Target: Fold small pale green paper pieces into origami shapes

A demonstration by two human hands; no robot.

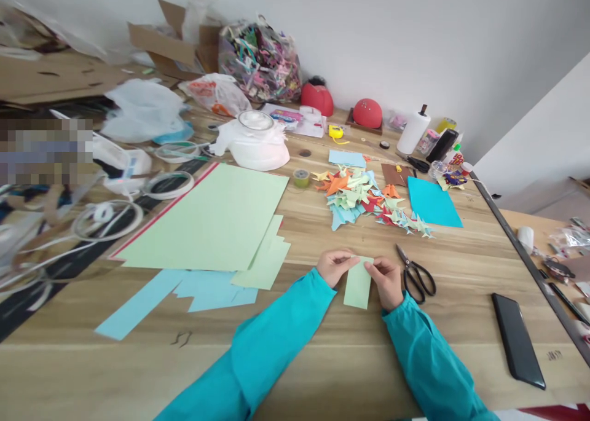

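A small light green paper strip (357, 284) lies folded lengthwise on the wooden table (322, 359) between my hands. My left hand (335, 266) pinches its upper left corner. My right hand (387, 282) pinches its upper right edge, fingers closed on the paper. Both arms wear teal sleeves. Black scissors (416, 275) lie just right of my right hand. A heap of folded paper cranes (364, 200) in several colours sits beyond my hands.
A large light green sheet (207, 221) and light blue paper offcuts (184, 292) lie to the left. A blue sheet (433, 203) and a black phone (517, 340) lie to the right. Tape rolls (168, 184), a white jar (255, 139) and plastic bags crowd the far left.
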